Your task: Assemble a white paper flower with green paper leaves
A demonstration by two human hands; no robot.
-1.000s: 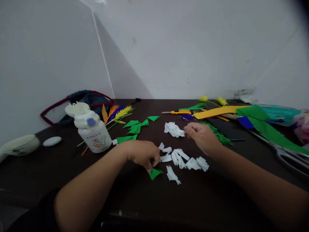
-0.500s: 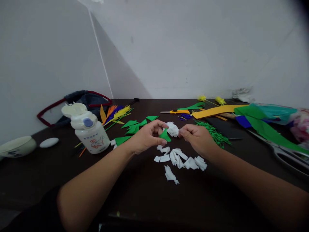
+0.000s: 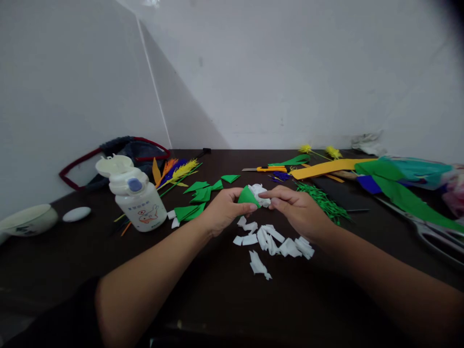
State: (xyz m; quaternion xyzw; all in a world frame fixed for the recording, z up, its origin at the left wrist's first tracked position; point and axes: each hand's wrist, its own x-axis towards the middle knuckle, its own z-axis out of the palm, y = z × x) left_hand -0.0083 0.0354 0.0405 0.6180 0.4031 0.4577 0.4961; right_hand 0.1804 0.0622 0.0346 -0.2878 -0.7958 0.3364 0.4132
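Between thumb and fingers, my left hand (image 3: 229, 209) holds a green paper piece (image 3: 248, 195), its broad face turned toward me. Just right of it is a crumpled white paper ball (image 3: 259, 193), against the green piece's edge. My right hand (image 3: 294, 209) has its index finger stretched to the white ball and its thumb curled below; whether it grips anything is hard to see. Below both hands lie several torn white paper strips (image 3: 270, 239). More cut green pieces (image 3: 201, 194) lie left of my left hand.
A white bottle (image 3: 141, 205) with its lid up stands at left, near a bowl (image 3: 31, 220). A box cutter (image 3: 268, 169) with exposed blade lies at the back. Scissors (image 3: 435, 234), green shreds (image 3: 324, 203) and coloured strips are at right.
The green piece in my left hand has turned and now meets the white ball. My right index finger has extended onto the ball. The view has shifted slightly.
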